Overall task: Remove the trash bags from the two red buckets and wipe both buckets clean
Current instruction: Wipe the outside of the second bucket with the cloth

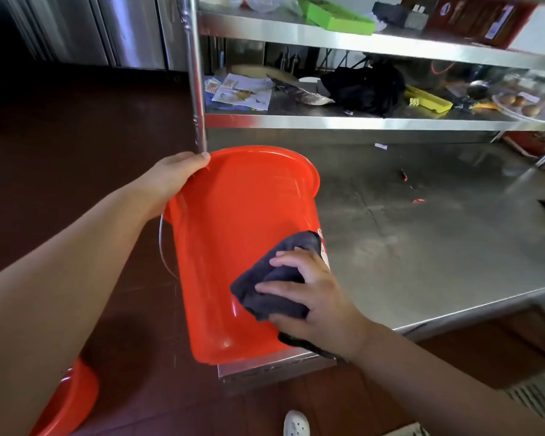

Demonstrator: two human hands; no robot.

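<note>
Stainless-steel surface (422, 234) with two shelves above it, standing on a dark brown floor; all positions below are given relative to the red bucket (233, 247) at its near left corner. This bucket is tipped on its side, base resting at the corner edge of the surface and open mouth turned away from the viewer, toward the upright shelf post just behind its rim. No trash bag is visible in or on it. The left hand (167, 180) grips the rim on the far left side, thumb curled over the edge, and steadies the bucket. The right hand (309, 294) presses a dark grey cloth (274, 284) against the outer wall on the bucket's right side, fingers spread over the bunched fabric and partly curled into it.

A second red bucket (66, 404) stands on the floor below and to the left of the first, mostly hidden by the left forearm; whether it holds a bag or has been wiped cannot be told. A black bag-like bundle (365, 86) lies on the lower shelf, up and to the right of the bucket; its identity is uncertain.

Judged progress: bag removal appears done for the held bucket, and wiping of its exterior is under way. The bucket's interior is not visible, so its cleanliness is unknown. The second bucket probably remains to be wiped.
</note>
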